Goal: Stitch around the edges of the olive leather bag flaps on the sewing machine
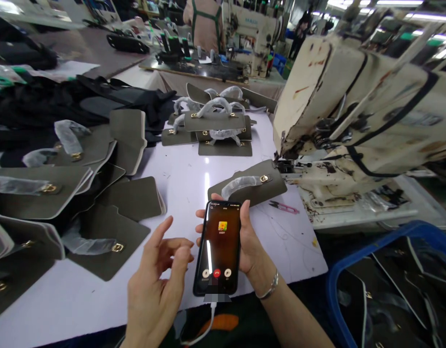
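Note:
A smartphone (222,251) lies in my right hand (251,241), whose fingers wrap round its back and edges. Its lit screen shows a call display with a red button near the bottom, and a white charging cable (212,314) runs from its lower end. Just left of the phone, my left hand (159,275) is held up with fingers apart and bent, holding nothing. Behind the phone lies a dark olive bag panel (251,182) with a plastic-wrapped handle, close to the sewing machine (317,106). Pink thread snips (284,208) rest beside that panel.
Olive bag panels with wrapped handles (114,246) are heaped on the left of the white table (179,193). More are stacked at its back (224,147). A blue basket (335,290) of similar pieces stands at lower right. A person (206,24) is beyond another sewing table.

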{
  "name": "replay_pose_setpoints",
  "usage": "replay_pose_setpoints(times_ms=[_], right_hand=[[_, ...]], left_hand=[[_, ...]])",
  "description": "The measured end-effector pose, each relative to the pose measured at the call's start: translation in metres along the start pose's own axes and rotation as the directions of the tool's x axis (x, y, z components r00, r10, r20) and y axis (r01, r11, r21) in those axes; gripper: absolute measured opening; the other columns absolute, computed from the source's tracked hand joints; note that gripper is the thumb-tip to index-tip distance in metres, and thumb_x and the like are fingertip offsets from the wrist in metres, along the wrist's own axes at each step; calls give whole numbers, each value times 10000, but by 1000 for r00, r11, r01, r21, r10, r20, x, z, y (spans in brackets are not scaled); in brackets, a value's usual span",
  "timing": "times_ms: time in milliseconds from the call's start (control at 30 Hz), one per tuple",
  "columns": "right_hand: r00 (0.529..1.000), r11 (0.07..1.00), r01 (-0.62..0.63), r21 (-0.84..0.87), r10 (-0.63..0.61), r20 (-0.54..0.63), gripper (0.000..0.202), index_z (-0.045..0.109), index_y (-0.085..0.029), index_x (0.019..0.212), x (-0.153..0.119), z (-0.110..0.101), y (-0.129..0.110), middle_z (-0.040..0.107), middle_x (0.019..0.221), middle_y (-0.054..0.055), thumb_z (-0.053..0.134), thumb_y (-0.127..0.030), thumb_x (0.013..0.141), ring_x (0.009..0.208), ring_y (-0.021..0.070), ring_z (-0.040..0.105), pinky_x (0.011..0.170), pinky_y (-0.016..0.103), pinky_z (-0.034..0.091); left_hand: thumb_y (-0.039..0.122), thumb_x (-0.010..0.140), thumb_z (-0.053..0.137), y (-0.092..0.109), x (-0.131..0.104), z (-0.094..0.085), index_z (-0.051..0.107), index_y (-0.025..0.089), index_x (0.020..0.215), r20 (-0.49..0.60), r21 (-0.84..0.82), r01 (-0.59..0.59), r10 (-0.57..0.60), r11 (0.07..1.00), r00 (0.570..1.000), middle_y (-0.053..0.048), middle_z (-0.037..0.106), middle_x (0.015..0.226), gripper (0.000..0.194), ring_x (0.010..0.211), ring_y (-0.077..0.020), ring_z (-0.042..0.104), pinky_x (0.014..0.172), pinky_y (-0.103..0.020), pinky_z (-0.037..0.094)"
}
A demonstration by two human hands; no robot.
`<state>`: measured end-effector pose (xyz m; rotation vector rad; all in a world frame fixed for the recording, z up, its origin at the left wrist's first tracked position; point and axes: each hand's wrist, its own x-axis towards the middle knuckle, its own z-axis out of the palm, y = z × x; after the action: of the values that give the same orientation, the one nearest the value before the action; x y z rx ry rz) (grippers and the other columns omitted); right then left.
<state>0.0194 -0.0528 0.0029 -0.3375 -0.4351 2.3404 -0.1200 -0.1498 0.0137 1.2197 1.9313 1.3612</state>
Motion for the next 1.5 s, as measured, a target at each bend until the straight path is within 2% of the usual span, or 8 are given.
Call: replay_pose_setpoints(times_ms=[167,467,533,667,733,800,933,1500], right_hand=[[1000,1000,0,4,1,-10,750,447,-295,1417,0,-1,-1,629,1291,95,336,-816,890,1018,218,666,887,407,532],[1000,1000,18,12,-18,6,743,428,-296,1434,1,-2,-4,627,1286,95,317,-804,904,1000,233,667,860,427,542],[1000,1000,14,1,-15,24,739,428,-296,1438,-1,-1,-5,620,1300,95,332,-799,905,1016,235,663,867,427,540],[1000,1000,24,-17,-24,9,732,441,-284,1433,-4,-2,-5,624,1296,95,328,-788,914,1014,215,662,882,402,537],[1000,1000,24,-6,-24,-7,740,436,-282,1439,-4,-3,-5,625,1294,98,317,-790,915,1022,211,659,895,401,533],[1000,1000,13,16,-13,3,741,435,-287,1438,-4,-5,-5,623,1297,97,319,-795,910,1026,212,658,887,399,537],[1000,1000,-4,29,3,30,720,441,-301,1422,-2,-8,-7,626,1292,86,325,-794,910,1028,230,657,827,414,563],[999,999,39,-8,-39,39,745,427,-277,1436,-3,-10,-8,601,1333,114,385,-790,897,1047,252,664,868,438,548]], left_hand=[[414,895,599,1,3,-2,460,303,1431,30,-76,-31,33,997,999,-75,629,1132,564,992,-237,644,804,-384,596],[310,737,755,9,-6,-1,180,347,1563,385,11,-174,157,985,909,-116,342,1530,1007,1339,-347,443,1019,-545,542],[318,729,768,5,-4,4,209,352,1553,349,14,-173,157,985,924,-116,348,1508,997,1303,-338,476,973,-514,576],[277,721,802,0,8,7,334,367,1500,-31,-72,-220,219,973,975,-99,347,1474,914,1220,-295,533,951,-462,577],[270,762,769,3,11,3,351,371,1489,-86,-185,-193,180,964,980,-90,389,1463,845,1224,-288,529,984,-474,551],[288,802,730,6,9,-2,311,381,1508,103,-249,-72,100,966,990,-83,403,1482,826,1270,-299,496,1014,-499,530],[338,801,727,6,-4,-4,172,402,1551,416,-173,47,30,984,909,-80,308,1547,935,1348,-337,415,1061,-580,478],[298,774,721,11,-10,2,112,390,1563,425,-14,-38,40,999,904,-84,321,1524,1001,1361,-335,401,1074,-595,470]])
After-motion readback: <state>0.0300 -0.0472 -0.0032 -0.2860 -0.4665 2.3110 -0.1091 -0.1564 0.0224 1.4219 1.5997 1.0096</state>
